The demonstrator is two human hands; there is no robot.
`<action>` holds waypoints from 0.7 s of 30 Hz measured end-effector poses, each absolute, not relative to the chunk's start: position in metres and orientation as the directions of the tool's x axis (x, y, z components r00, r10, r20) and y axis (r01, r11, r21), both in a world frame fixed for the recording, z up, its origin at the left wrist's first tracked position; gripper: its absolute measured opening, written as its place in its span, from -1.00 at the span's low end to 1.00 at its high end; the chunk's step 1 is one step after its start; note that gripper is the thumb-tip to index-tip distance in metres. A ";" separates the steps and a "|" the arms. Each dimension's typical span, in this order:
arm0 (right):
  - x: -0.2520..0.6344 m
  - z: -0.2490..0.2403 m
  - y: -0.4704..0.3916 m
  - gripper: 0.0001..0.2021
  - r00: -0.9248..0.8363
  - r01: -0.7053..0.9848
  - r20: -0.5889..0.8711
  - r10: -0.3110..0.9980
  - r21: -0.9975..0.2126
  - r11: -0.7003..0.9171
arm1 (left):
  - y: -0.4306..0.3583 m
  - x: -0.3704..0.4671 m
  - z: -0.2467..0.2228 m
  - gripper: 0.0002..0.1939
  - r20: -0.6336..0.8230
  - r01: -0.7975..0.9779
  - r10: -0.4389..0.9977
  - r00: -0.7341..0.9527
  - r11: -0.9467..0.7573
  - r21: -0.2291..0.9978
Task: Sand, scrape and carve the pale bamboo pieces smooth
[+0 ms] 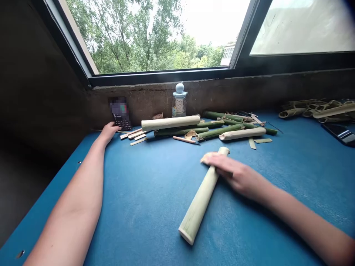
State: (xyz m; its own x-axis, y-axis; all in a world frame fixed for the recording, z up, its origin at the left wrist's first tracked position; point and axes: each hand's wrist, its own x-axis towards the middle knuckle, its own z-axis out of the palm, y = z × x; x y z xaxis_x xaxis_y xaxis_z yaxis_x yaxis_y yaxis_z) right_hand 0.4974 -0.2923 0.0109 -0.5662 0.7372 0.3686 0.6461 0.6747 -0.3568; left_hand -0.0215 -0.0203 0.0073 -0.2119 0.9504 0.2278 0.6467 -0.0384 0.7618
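My left hand [110, 132] reaches to the back left, its fingers closed at the lower edge of a dark phone [119, 111] that leans upright against the wall. A pale green bamboo tube [200, 205] lies slantwise on the blue table, one end towards me. Over its upper part is my right hand [235, 171], slightly blurred, with fingers pressed round a tan, sheet-like piece [205, 158] against the bamboo. The far end of the tube shows beyond the fingers.
Behind lie a peeled bamboo tube [170, 122], green bamboo pieces [220, 132], a pencil [185, 140] and thin strips [138, 136]. A lidded jar [179, 101] stands by the wall. More bamboo [318, 109] and a black device [340, 133] are at right.
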 end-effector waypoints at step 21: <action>0.471 0.009 -0.314 -0.60 -0.712 0.469 0.356 0.606 -0.401 0.787 | -0.023 -0.018 0.012 -0.77 0.220 0.629 0.943 -0.249 -0.015 0.777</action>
